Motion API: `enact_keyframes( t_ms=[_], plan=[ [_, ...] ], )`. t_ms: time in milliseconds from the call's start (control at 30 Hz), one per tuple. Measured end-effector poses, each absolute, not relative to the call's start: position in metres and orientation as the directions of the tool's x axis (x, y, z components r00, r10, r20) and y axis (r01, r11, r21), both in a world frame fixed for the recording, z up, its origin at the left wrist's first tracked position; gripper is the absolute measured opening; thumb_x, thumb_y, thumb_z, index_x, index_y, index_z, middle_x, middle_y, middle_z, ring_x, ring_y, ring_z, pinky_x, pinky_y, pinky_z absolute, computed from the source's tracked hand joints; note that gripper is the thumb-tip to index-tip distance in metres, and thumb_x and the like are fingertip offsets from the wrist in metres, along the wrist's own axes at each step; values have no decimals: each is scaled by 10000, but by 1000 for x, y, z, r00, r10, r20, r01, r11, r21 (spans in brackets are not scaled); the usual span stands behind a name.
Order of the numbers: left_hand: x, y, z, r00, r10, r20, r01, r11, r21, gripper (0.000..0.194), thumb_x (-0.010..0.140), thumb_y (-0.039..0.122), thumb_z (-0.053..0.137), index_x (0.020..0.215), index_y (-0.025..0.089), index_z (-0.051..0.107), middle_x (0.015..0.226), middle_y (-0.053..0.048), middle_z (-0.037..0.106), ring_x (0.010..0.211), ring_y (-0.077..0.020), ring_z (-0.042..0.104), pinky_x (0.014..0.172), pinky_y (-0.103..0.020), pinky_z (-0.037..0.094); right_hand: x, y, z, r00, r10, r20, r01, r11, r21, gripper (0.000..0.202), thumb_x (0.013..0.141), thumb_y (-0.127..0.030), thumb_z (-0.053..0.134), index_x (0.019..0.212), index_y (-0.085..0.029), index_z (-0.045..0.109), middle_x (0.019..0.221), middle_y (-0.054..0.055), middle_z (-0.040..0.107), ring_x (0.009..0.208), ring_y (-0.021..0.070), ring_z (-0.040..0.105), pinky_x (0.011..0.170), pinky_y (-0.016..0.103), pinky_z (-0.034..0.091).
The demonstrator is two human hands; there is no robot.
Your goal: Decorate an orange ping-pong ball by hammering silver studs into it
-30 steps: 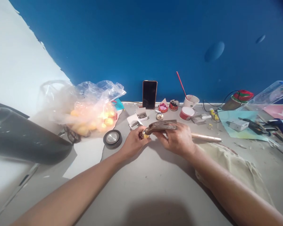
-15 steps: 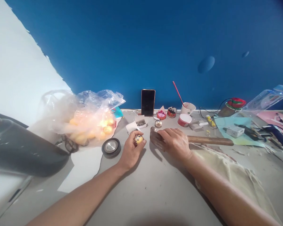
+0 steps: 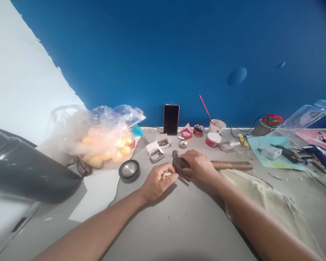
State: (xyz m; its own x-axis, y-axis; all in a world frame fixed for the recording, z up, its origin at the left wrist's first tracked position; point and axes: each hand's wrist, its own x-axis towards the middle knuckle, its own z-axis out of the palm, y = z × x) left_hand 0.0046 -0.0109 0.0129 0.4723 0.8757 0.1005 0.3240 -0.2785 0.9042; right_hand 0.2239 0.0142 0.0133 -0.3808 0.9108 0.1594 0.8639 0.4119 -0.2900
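Note:
My left hand (image 3: 158,181) is closed round a small yellow ball (image 3: 167,174) dotted with shiny metal studs; the fingers cover much of it. Just to its right, my right hand (image 3: 197,164) grips a hammer by its metal head (image 3: 176,159). The hammer's wooden handle (image 3: 230,165) points right, over the table. Beyond my hands lie two small open white boxes, the nearer box (image 3: 155,152) and the farther box (image 3: 163,141), with small shiny metal pieces inside. A second studded ball (image 3: 183,143) sits behind the hammer head.
A black round disc with a metal centre (image 3: 129,170) lies left of my left hand. A plastic bag (image 3: 108,141) of yellow balls stands farther left. A phone (image 3: 171,119) leans on the wall, near a white cup (image 3: 217,125). A pale cloth (image 3: 258,195) lies under my right forearm.
My left hand has moved right and slightly nearer with the studded ball, closer to the hammer head, uncovering the nearer white box. The hammer's handle end has shifted left.

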Motion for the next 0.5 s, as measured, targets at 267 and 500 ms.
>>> enact_keyframes(
  t_ms=[267,500],
  plan=[
    [7,-9,13,510,854,105,309,-296,904,244,893,383,599,755,183,588,725,12,604,687,-140,508,670,-261,391,235,23,23,-504,858,102,680,467,-564,321,798,-170,748,1119,-162,733,1070,88,729,1033,238,643,903,332,475],
    [7,-6,5,529,845,75,369,-309,877,209,866,375,640,771,189,625,765,2,669,702,-155,560,667,-264,400,185,35,67,-453,877,160,850,479,-219,236,983,-245,577,886,-179,781,991,113,750,1001,254,667,793,327,479]
  ],
)
